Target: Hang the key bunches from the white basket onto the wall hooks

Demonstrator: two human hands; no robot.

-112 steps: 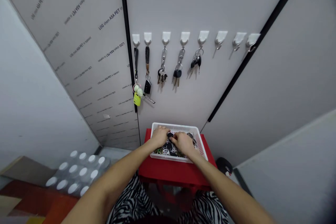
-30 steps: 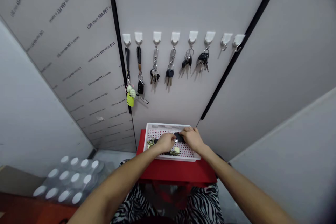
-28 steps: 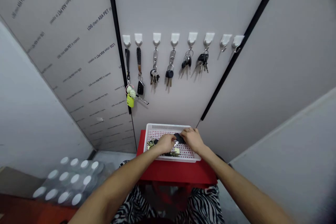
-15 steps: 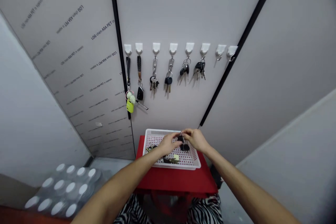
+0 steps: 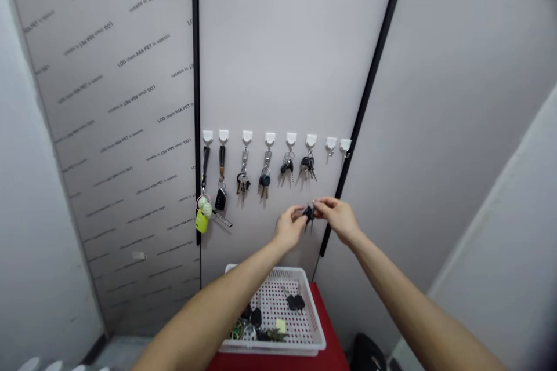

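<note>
A black bunch of keys [image 5: 308, 213] is pinched between my left hand [image 5: 289, 230] and my right hand [image 5: 339, 218], raised in front of the grey wall. Above them runs a row of white wall hooks [image 5: 270, 138]. Several hooks carry key bunches, among them one with a yellow-green tag [image 5: 202, 221]. The two hooks at the right end [image 5: 338, 144] are bare. Below my arms a white perforated basket [image 5: 317, 330] holds more keys and a small yellow tag.
The basket stands on a red surface [image 5: 333, 355] against the wall. Black vertical strips [image 5: 369, 84] divide the wall panels. A dark round object [image 5: 368, 353] sits on the floor at the lower right. The left panel carries printed film.
Both hands have lifted a black key bunch out of the basket up toward the hooks. The view has tilted upward. Since the oldest frame one more hook bears keys.
</note>
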